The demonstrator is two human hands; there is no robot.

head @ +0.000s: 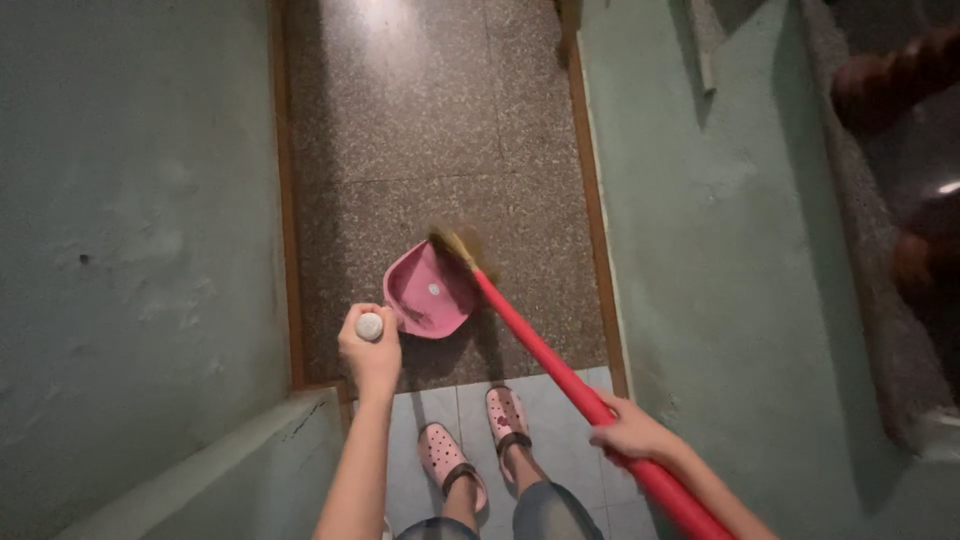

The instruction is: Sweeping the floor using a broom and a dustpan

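Left hand (370, 350) closed around dustpan handle (370, 326); right hand (630, 432) gripping red broom (545, 350), bristles at pink dustpan (430, 290) rim.

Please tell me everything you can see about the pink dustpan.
The dustpan is pink, plastic by its look, with a scoop-shaped tray and raised rim. It rests on the speckled floor, just beyond the pale tiled step. A small pale spot and some dark debris lie inside it. Its long upright handle ends in a pale cap, held by the left hand. The broom, red-handled, has its bristles at the tray's far edge.
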